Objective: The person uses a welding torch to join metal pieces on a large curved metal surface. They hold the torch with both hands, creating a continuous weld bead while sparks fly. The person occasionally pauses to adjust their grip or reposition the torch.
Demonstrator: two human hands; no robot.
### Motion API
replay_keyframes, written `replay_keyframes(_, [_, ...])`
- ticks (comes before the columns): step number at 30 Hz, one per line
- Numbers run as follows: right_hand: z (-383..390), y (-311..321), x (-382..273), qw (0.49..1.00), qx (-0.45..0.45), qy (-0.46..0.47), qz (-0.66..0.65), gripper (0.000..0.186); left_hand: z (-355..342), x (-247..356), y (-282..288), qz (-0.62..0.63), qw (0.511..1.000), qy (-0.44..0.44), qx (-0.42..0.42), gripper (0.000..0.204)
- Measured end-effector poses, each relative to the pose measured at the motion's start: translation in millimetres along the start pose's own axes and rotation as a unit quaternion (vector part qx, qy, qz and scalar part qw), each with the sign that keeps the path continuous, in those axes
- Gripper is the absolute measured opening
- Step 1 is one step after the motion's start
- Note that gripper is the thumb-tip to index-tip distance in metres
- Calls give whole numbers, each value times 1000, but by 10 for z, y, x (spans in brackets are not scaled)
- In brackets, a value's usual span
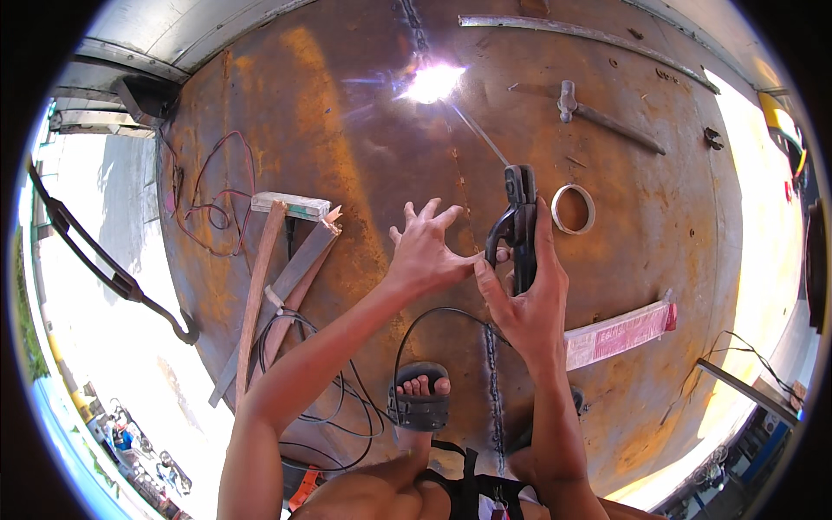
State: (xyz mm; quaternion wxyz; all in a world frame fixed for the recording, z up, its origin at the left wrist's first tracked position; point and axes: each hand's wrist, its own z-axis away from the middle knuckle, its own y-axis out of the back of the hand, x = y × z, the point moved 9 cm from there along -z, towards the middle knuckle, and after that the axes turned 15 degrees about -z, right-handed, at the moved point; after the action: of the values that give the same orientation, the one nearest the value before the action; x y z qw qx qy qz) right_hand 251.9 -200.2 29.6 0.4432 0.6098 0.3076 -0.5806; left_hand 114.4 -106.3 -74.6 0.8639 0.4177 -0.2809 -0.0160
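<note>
**Bright arc [433, 84] blazes on rusty steel plate [641, 204]!**

The black electrode holder [523, 217] sits gripped in the right hand [539, 299], its thin rod [479, 133] reaching into that glare! The left hand [426, 249] fans its fingers wide, thumb close by the holder's lever. Just right of the holder, a pale ring [592, 211]; further up, a hammer [615, 126]!

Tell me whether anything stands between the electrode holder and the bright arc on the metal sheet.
Nothing visible does: only the welding rod spans from electrode holder to arc; the hammer lies off to the right.
</note>
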Motion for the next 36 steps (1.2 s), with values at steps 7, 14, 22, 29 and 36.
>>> replay_keyframes(7, [-1, 6, 1, 1000, 0, 6, 15, 101, 5, 6, -46, 12, 1000, 1, 3, 126])
replay_keyframes(14, [-3, -22, -40, 1000, 2, -7, -7, 101, 8, -46, 0, -7, 1000, 2, 5, 115])
replay_keyframes(22, [61, 20, -26, 999, 27, 21, -7, 100, 7, -13, -43, 3, 1000, 0, -3, 118])
replay_keyframes(29, [47, 14, -37, 999, 10, 31, 14, 97, 17, -8, -46, -18, 999, 22, -32, 109])
replay_keyframes(36, [32, 1, -16, 1000, 9, 18, 14, 100, 35, 0, -14, -17, 999, 18, -31, 104])
